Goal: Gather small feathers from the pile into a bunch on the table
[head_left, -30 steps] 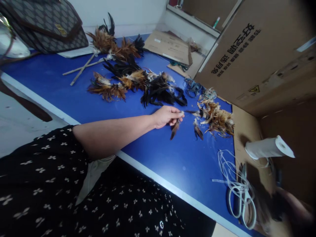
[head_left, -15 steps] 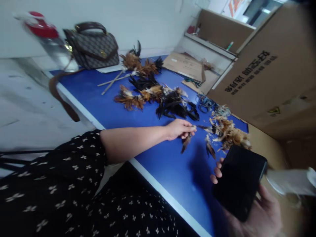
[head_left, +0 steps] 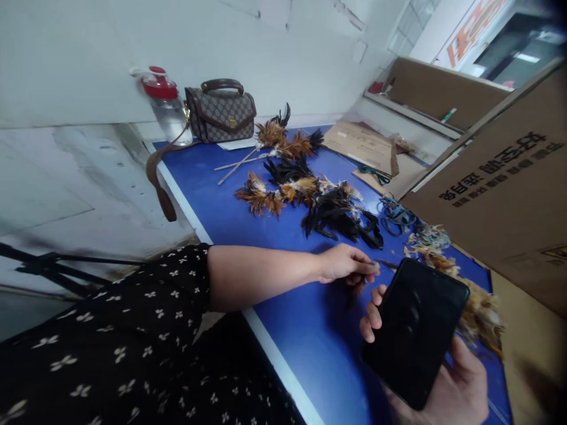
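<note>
My left hand (head_left: 343,264) reaches over the blue table, thumb and fingers pinching a small dark brown feather (head_left: 353,290) that hangs below them, blurred. My right hand (head_left: 463,378) grips a black smartphone (head_left: 416,330), its dark screen facing me, with fingertips showing at the left edge. The phone is just right of my left hand. Behind the phone, a pile of tan feathers (head_left: 481,304) is partly covered. Beyond my left hand lie black feathers (head_left: 334,212) and brown feather bunches (head_left: 261,198).
Two thin sticks (head_left: 239,167) with feathered ends lie farther back. A handbag (head_left: 224,115) and a red-lidded bottle (head_left: 166,106) stand against the wall. Blue cord (head_left: 396,215), flat cardboard (head_left: 361,144) and a large carton (head_left: 509,195) line the right side. A black tripod (head_left: 44,264) is at lower left.
The view has swung left and up, so the table things sit farther right and lower. The phone has come closer to my left hand, which still pinches the feather.
</note>
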`<move>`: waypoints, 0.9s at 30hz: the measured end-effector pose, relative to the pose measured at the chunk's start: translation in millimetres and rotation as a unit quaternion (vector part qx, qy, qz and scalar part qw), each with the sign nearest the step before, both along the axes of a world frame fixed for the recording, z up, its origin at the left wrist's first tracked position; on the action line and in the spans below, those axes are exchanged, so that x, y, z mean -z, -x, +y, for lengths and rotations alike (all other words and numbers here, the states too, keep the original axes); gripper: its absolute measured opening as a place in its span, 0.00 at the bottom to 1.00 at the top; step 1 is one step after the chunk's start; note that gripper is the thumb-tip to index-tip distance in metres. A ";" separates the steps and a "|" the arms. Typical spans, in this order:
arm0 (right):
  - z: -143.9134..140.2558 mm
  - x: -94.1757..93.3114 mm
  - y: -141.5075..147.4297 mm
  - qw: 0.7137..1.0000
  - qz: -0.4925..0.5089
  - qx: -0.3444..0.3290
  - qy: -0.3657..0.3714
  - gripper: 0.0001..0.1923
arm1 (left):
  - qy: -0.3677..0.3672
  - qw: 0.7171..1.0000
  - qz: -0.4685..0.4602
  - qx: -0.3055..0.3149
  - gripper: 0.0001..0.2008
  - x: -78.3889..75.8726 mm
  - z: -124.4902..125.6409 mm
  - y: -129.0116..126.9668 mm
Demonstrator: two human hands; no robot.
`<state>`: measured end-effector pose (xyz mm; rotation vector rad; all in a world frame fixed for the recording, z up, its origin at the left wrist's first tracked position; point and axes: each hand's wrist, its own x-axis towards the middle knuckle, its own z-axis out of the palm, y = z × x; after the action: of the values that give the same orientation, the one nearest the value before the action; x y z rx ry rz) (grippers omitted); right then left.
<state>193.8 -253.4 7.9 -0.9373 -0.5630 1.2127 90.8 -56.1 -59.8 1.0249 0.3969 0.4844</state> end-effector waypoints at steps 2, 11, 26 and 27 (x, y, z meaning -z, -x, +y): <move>-1.6 4.6 -3.3 0.999 0.037 0.028 0.005 0.35 | -0.002 1.000 0.007 0.001 0.35 -0.5 -0.4 0.6; -10.3 20.7 -18.2 0.994 0.055 0.074 0.066 0.37 | -0.015 1.000 -0.003 0.004 0.35 3.2 -0.8 1.2; -9.2 23.6 -19.3 0.995 0.049 0.073 0.036 0.41 | -0.008 1.000 0.021 0.008 0.37 -4.0 -2.2 3.7; -9.7 24.5 -20.3 0.995 0.054 0.082 0.037 0.41 | -0.007 1.000 0.021 0.007 0.37 -3.8 -2.3 3.6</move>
<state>214.1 -263.1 -16.6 -0.9543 -0.3501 1.1355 87.2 -58.3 -56.0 1.0519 0.4235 0.4533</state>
